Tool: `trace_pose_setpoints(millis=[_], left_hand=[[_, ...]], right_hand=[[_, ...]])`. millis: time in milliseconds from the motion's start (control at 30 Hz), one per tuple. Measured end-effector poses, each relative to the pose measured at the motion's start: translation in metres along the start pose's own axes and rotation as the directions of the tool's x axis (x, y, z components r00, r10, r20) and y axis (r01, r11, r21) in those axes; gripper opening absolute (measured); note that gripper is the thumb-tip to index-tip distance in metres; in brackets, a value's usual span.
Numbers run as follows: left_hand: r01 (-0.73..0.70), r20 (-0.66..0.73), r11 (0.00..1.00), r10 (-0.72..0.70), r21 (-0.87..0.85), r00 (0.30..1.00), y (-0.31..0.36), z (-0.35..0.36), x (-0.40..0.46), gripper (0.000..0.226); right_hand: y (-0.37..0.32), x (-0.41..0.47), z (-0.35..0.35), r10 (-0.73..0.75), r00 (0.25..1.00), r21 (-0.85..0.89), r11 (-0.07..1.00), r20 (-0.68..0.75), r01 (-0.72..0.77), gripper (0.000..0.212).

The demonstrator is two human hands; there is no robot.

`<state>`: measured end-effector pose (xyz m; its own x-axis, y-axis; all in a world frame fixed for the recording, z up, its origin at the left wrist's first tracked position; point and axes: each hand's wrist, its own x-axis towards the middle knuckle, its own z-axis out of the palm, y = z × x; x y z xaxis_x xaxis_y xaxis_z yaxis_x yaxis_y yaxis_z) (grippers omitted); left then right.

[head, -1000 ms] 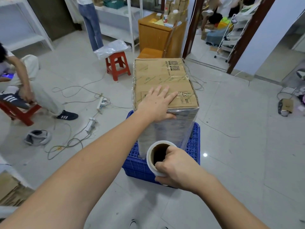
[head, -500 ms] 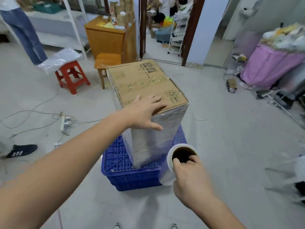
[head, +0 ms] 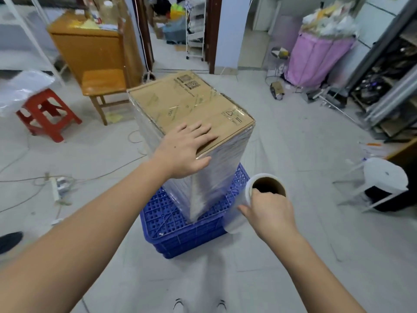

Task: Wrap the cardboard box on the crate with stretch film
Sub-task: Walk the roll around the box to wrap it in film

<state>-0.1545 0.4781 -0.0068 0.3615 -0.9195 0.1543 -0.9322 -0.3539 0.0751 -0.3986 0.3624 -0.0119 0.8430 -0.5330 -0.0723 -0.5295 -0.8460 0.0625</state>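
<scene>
A tall cardboard box stands upright on a blue plastic crate. Its sides are covered in layers of clear stretch film; the brown top is bare. My left hand lies flat on the near corner of the box top, fingers straight, thumb down over the edge. My right hand grips the stretch film roll just right of the crate, fingers hooked into its open cardboard core. Film runs from the roll to the box's near right side.
A red stool with a plastic bag stands at the left, a wooden chair and cabinet behind it. Cables and a power strip lie on the floor left. A white stool lies tipped at the right; a pink bin stands beyond.
I have walked round the box to the right, so the view has swung. My right hand has carried the roll from the near face past the corner. My left hand stayed on the top.
</scene>
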Motion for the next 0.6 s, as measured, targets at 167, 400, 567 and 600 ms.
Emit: trace_pose_setpoints(millis=[167,400,567,600], left_hand=[[0.004,-0.08,1.0,-0.005,-0.006,0.997,0.001,0.007,-0.002,0.066],[-0.015,-0.158,1.0,0.017,0.012,0.987,0.001,0.013,-0.001,0.061],[0.015,-0.1,0.998,-0.009,0.069,0.995,0.009,0.011,0.007,0.064],[0.021,-0.09,0.997,-0.014,0.076,0.996,0.01,0.011,0.009,0.065]], right_hand=[[0.006,0.001,-0.002,0.075,0.997,0.054,0.996,-0.004,-0.075,0.029],[0.021,0.008,-0.003,0.05,0.995,0.001,0.999,-0.087,-0.05,0.059],[0.017,-0.013,-0.005,-0.158,0.978,0.038,0.986,-0.134,0.164,0.045],[0.013,-0.018,-0.005,-0.218,0.956,0.01,0.975,-0.196,0.224,0.044]])
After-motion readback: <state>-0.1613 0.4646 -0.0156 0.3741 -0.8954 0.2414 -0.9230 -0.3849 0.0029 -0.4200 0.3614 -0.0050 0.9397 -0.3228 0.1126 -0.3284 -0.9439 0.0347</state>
